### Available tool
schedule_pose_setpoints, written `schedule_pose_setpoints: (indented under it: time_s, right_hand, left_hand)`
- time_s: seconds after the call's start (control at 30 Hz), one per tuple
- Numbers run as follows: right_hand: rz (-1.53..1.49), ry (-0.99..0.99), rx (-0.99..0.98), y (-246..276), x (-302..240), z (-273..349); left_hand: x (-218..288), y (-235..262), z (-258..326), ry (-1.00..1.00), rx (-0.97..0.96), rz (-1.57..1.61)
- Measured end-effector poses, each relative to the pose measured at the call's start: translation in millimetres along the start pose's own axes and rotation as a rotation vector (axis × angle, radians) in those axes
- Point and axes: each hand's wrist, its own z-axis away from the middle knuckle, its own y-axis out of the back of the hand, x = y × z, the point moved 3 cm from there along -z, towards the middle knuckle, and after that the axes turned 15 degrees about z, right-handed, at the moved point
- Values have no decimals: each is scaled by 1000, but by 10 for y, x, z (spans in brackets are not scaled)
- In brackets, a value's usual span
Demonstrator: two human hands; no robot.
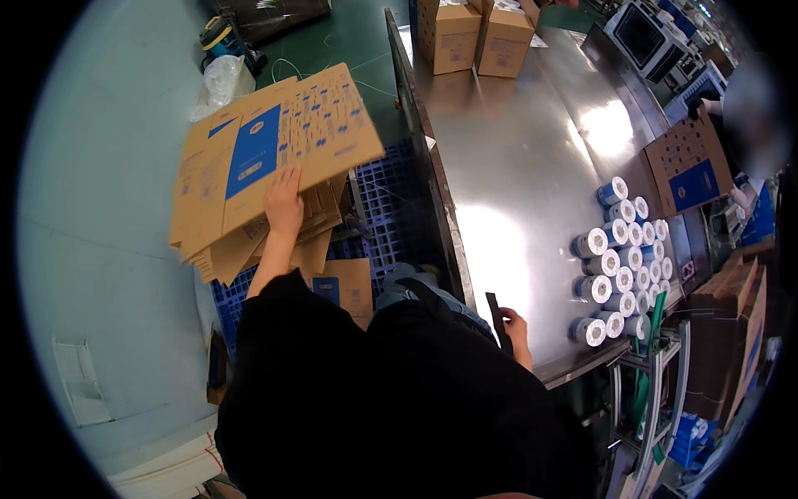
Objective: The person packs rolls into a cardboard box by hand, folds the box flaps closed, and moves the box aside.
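Note:
My left hand (285, 201) grips the near edge of a flattened cardboard box (312, 125), its fingers lying on the upper face. Brown with a blue printed panel, the box lies tilted over a stack of more flattened boxes (237, 254). My thumb is hidden. To the right, my right hand (517, 331) is closed around a dark flat strip (498, 320) at the near left part of the metal table (507, 166). What kind of tool the strip is I cannot make out.
Several white-and-blue cylindrical cans (623, 279) stand at the table's right. Beyond them a co-worker holds an open carton (690, 166). Two cartons (482, 37) stand at the far end. Blue plastic pallets (386, 187) lie left of the table; a metal frame (657, 391) stands near right.

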Motion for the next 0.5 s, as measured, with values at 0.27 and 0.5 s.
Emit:
schedule_pose_setpoints:
  time_s: [0.27, 0.5]
  right_hand:
    - [192, 324, 980, 1460, -1317, 626]
    - [583, 46, 827, 1533, -1707, 1103]
  left_hand:
    - [2375, 271, -955, -432, -56, 432]
    - [3677, -186, -338, -1008, -801, 487]
